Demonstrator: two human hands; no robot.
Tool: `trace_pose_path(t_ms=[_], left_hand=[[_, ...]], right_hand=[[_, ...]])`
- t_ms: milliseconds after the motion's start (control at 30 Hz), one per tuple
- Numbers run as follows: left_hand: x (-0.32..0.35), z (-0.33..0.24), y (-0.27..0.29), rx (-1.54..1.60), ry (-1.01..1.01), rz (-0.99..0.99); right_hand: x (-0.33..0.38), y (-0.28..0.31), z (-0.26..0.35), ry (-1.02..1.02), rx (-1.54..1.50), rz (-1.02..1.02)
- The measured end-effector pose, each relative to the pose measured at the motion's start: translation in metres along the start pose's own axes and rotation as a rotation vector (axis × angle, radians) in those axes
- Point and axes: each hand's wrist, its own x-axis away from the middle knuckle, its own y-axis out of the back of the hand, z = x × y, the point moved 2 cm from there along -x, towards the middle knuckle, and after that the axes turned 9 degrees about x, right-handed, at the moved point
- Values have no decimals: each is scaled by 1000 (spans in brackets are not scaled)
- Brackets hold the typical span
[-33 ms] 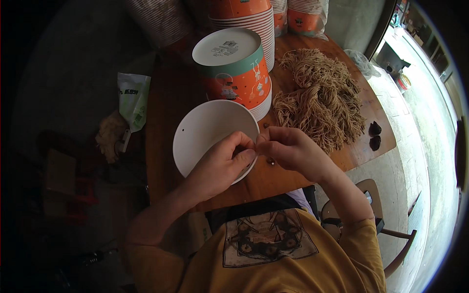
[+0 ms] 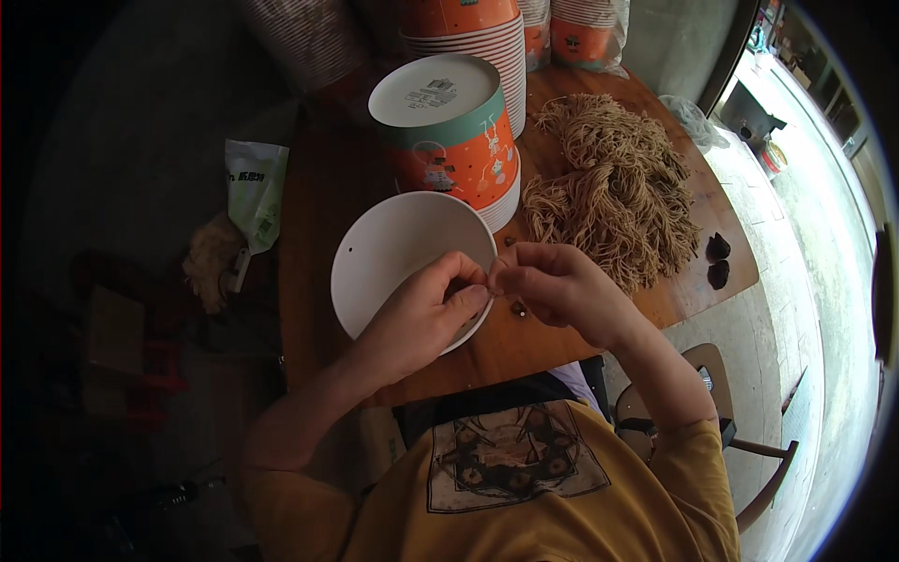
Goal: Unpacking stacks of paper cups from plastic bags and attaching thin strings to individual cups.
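A white paper bucket [image 2: 384, 248] stands open-topped at the table's near side, with a small dark hole high in its far-left wall. My left hand [image 2: 426, 304] reaches across the bucket to its right rim, thumb and forefinger closed in a pinch; whatever lies between them is hidden. Fingertip to fingertip with it, my right hand [image 2: 557, 286] pinches a thin tan cord [image 2: 495, 266], of which only a short bit shows. Beyond the right hand lies a heaped bundle of tan cords [image 2: 613, 187].
Behind the bucket rises a stack of upturned orange paper buckets [image 2: 454, 159]. Small dark bits [image 2: 519, 308] lie beside my right hand, and two black pieces [image 2: 718, 260] near the right edge of the wooden table [image 2: 323, 309]. A green-white packet [image 2: 256, 197] is at left; a chair [image 2: 702, 370] stands right.
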Motion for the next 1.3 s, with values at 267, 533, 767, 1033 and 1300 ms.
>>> trace_pose_path(t_ms=[267,533,767,1033,1300], left_hand=[[0,-4,1,61,79,10],[2,-3,-3,-35,-26,52],[-1,-2,0,-77,-41,40],[-2,-1,-1,-140,-95,23],[-2,-2,-2,-119,-77,41]], right_hand=[[2,-8,-24,507,214,-295],[0,-14,-28,419,147,-314],[3,-12,-31,176,-181,-155],[3,-15,-37,236,-177,-174],[2,-18,-41,388,45,-320]])
